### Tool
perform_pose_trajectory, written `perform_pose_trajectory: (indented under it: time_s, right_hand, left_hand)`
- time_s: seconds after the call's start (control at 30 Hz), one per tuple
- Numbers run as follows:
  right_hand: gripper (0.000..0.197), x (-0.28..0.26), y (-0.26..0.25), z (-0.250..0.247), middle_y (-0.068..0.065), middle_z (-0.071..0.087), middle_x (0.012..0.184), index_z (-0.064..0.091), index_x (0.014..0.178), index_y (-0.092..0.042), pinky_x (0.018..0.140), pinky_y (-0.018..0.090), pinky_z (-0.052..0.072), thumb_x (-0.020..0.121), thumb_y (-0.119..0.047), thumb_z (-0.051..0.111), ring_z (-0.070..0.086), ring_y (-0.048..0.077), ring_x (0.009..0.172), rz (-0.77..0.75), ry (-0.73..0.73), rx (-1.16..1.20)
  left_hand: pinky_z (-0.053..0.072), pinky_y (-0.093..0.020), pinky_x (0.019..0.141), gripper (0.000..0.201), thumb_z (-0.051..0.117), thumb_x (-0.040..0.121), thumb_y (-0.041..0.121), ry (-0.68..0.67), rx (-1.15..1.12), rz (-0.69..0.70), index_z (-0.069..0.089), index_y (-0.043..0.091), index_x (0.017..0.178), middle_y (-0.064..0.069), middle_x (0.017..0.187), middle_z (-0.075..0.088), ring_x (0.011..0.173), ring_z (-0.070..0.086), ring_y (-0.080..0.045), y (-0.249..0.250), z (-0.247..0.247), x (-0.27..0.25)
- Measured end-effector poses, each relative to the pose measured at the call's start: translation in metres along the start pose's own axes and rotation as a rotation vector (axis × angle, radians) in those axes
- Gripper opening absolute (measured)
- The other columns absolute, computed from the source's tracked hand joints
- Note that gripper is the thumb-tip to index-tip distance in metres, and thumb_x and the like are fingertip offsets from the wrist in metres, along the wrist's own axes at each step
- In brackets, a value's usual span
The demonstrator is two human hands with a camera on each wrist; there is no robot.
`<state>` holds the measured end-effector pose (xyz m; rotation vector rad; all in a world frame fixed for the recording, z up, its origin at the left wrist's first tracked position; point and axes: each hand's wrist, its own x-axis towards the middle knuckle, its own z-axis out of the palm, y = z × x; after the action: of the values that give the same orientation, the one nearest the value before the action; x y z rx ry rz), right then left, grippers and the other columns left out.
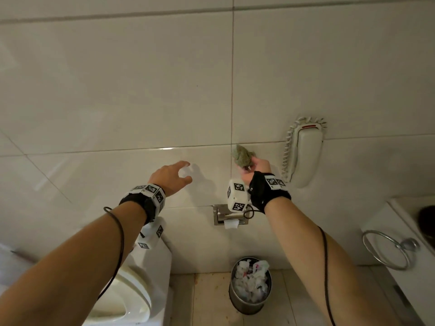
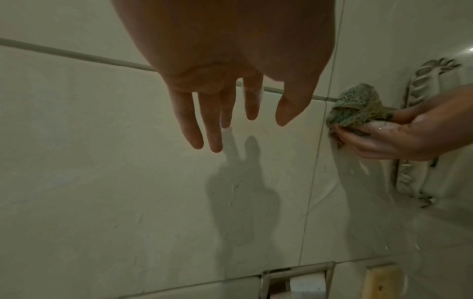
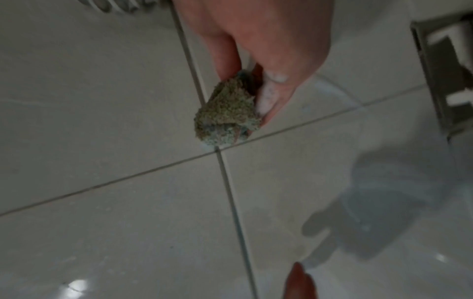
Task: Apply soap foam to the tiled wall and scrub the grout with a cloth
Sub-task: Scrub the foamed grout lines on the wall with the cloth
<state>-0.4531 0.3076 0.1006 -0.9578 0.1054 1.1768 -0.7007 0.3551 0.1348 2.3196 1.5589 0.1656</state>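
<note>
Cloth at the grout crossing

The right hand (image 1: 255, 169) pinches the bunched cloth (image 1: 242, 155), its tip on the wall (image 1: 117, 90) where grout lines cross; the left hand (image 1: 170, 176), fingers spread and empty, hovers beside it.

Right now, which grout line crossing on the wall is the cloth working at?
The crossing just left of the wall phone, where the vertical grout line meets the horizontal one. The right hand holds the bunched green cloth there; the left hand is empty.
</note>
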Motion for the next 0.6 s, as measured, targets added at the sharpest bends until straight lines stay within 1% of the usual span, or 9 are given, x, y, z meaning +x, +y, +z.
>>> perform_pose_trajectory:
  time_s: [0.03, 0.1, 0.17, 0.2, 0.27, 0.33, 0.47, 0.53, 0.6]
  right_hand:
    - [0.036, -0.002, -0.002, -0.003, 0.020, 0.050, 0.139, 0.046, 0.134, 0.007, 0.103, 0.036, 0.047, 0.101, -0.007, 0.045, 0.051, 0.032, 0.129, -0.028, -0.009, 0.015]
    - [0.032, -0.003, -0.003, -0.018, 0.019, 0.057, 0.123, 0.052, 0.127, 0.011, 0.089, 0.031, 0.053, 0.100, -0.004, 0.047, 0.057, 0.032, 0.120, -0.073, 0.001, 0.026]
    - [0.031, 0.002, 0.001, -0.035, 0.021, 0.060, 0.122, 0.054, 0.125, 0.014, 0.071, 0.026, 0.055, 0.099, -0.003, 0.048, 0.060, 0.031, 0.106, -0.092, 0.030, -0.063]
    - [0.031, 0.008, 0.003, -0.043, 0.023, 0.061, 0.122, 0.054, 0.125, 0.013, 0.068, 0.027, 0.054, 0.099, -0.003, 0.048, 0.061, 0.030, 0.100, -0.095, 0.048, -0.111]
    - [0.032, 0.019, 0.009, -0.056, 0.027, 0.061, 0.121, 0.053, 0.127, 0.012, 0.074, 0.031, 0.054, 0.099, -0.003, 0.047, 0.062, 0.034, 0.103, -0.085, 0.069, -0.186]
    - [0.035, 0.023, 0.013, -0.063, 0.029, 0.055, 0.132, 0.050, 0.131, 0.011, 0.089, 0.039, 0.050, 0.099, -0.003, 0.046, 0.056, 0.041, 0.118, -0.045, 0.108, -0.257]
    - [0.043, 0.032, 0.029, -0.077, 0.018, 0.043, 0.146, 0.039, 0.141, 0.006, 0.108, 0.043, 0.042, 0.101, -0.009, 0.040, 0.045, 0.037, 0.133, 0.033, 0.100, -0.449]
    - [0.044, 0.034, 0.039, -0.081, 0.018, 0.042, 0.147, 0.040, 0.142, 0.005, 0.111, 0.044, 0.040, 0.100, -0.011, 0.041, 0.044, 0.036, 0.135, 0.059, 0.072, -0.590]
    - [0.044, 0.043, 0.055, -0.087, 0.016, 0.044, 0.144, 0.041, 0.141, 0.004, 0.110, 0.043, 0.041, 0.100, -0.011, 0.042, 0.045, 0.034, 0.134, 0.073, 0.031, -0.648]
  left_hand:
    - [0.048, -0.040, 0.095, 0.053, 0.055, 0.092, 0.047, -0.006, 0.004, 0.003, 0.043, 0.039, 0.143, -0.010, 0.125, 0.065, 0.113, 0.060, -0.030, 0.004, 0.003, 0.000]
    - [0.048, -0.039, 0.094, 0.053, 0.055, 0.093, 0.046, -0.015, 0.008, 0.009, 0.043, 0.038, 0.144, -0.011, 0.126, 0.064, 0.112, 0.060, -0.031, 0.009, 0.008, 0.000]
    - [0.048, -0.038, 0.093, 0.053, 0.055, 0.093, 0.046, -0.018, 0.016, 0.010, 0.043, 0.038, 0.144, -0.011, 0.125, 0.064, 0.112, 0.060, -0.032, 0.011, 0.012, 0.001]
    - [0.048, -0.038, 0.092, 0.053, 0.055, 0.093, 0.046, -0.020, 0.018, 0.009, 0.043, 0.038, 0.144, -0.011, 0.125, 0.064, 0.111, 0.060, -0.032, 0.011, 0.015, 0.001]
    - [0.048, -0.038, 0.091, 0.053, 0.054, 0.093, 0.046, -0.023, 0.017, 0.007, 0.043, 0.038, 0.144, -0.011, 0.124, 0.065, 0.110, 0.060, -0.032, 0.010, 0.018, -0.001]
    - [0.048, -0.038, 0.092, 0.053, 0.054, 0.093, 0.046, -0.025, 0.010, 0.004, 0.043, 0.039, 0.144, -0.011, 0.123, 0.065, 0.109, 0.060, -0.031, 0.008, 0.021, -0.003]
    - [0.048, -0.038, 0.092, 0.052, 0.054, 0.093, 0.045, -0.024, -0.001, -0.004, 0.044, 0.040, 0.143, -0.011, 0.118, 0.066, 0.108, 0.061, -0.031, 0.002, 0.028, -0.007]
    - [0.049, -0.036, 0.089, 0.051, 0.054, 0.092, 0.046, -0.026, -0.006, -0.012, 0.044, 0.041, 0.142, -0.008, 0.106, 0.067, 0.103, 0.061, -0.029, -0.001, 0.032, -0.011]
    - [0.049, -0.036, 0.087, 0.051, 0.054, 0.092, 0.046, -0.036, -0.011, -0.023, 0.044, 0.042, 0.142, -0.004, 0.095, 0.063, 0.098, 0.061, -0.028, -0.008, 0.034, -0.014]
